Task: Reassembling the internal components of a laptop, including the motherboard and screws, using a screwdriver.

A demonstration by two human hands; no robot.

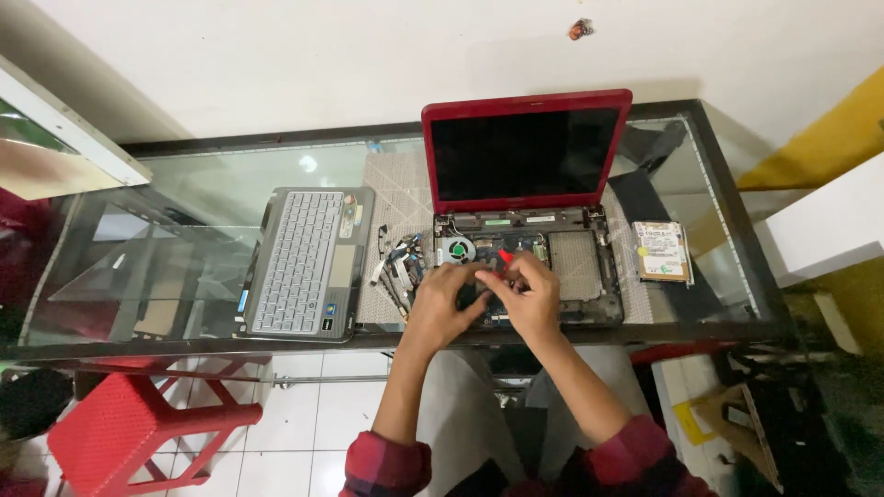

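Red laptop seen opened on glass table, keyboard deck removed, inner board and round fan exposed. Both hands laid over board, near front edge. Left hand curled, fingertips pressed onto board; whether anything is gripped cannot be told. Right hand closed round small red-tipped tool. Detached grey keyboard panel placed left of laptop. Loose small parts scattered between. Hard drive laid right. Red stool seen below.
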